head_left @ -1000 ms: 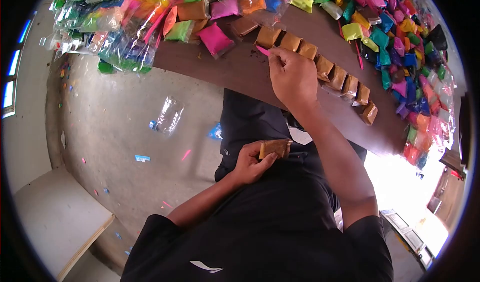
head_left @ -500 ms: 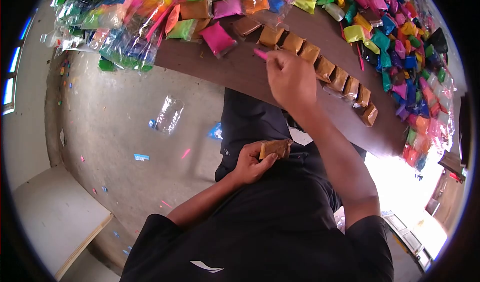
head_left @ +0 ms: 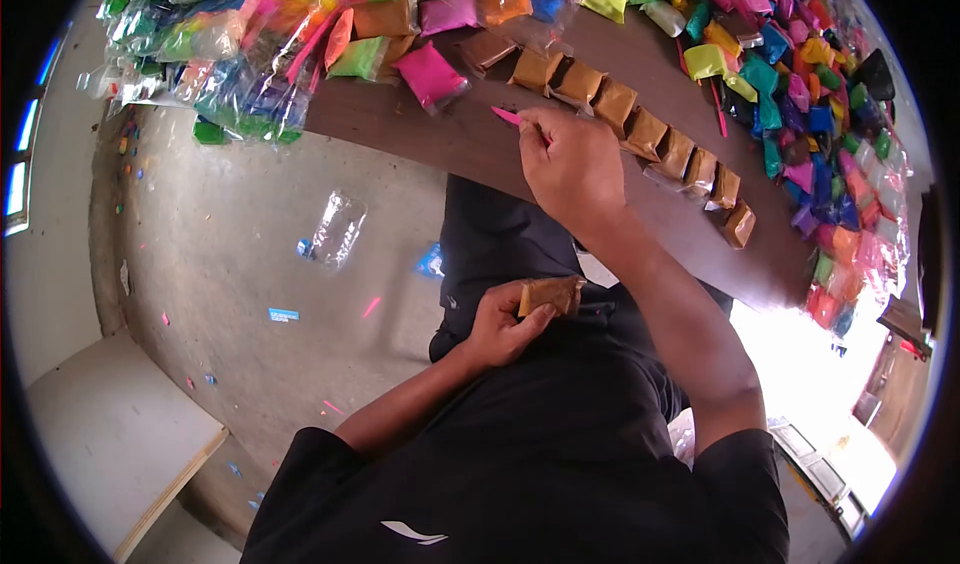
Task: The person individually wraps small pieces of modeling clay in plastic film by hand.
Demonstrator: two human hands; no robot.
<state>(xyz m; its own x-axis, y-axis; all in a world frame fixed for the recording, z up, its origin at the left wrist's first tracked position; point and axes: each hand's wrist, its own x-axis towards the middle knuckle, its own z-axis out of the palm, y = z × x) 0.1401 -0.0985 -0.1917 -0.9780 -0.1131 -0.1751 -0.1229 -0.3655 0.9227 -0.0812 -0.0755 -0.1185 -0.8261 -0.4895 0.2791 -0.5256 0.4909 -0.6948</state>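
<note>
Since half a second ago your right hand (head_left: pixel 572 164) has dropped back toward the desk (head_left: pixel 480 144), and the pink stick (head_left: pixel 507 116) it carries now points left, just above the dark surface, beside the row of brown packets (head_left: pixel 640 134). Its fingers are pinched tight on the stick, with only the pink tip showing past them. Your left hand (head_left: pixel 500 326) has not shifted: it rests at your waist, fingers closed around one brown packet (head_left: pixel 553 294) pressed against your black shirt (head_left: pixel 540 444).

Keep that packet steady with its open edge turned up, so the stick can meet it cleanly. Hold the stick nearer its middle; so short a grip gives you little control of the tip. Watch the nearest packets in the row, which lie close under your knuckles and would slide at a nudge. Heaps of coloured packets (head_left: pixel 800 84) crowd the far side of the desk, well apart from your work.
</note>
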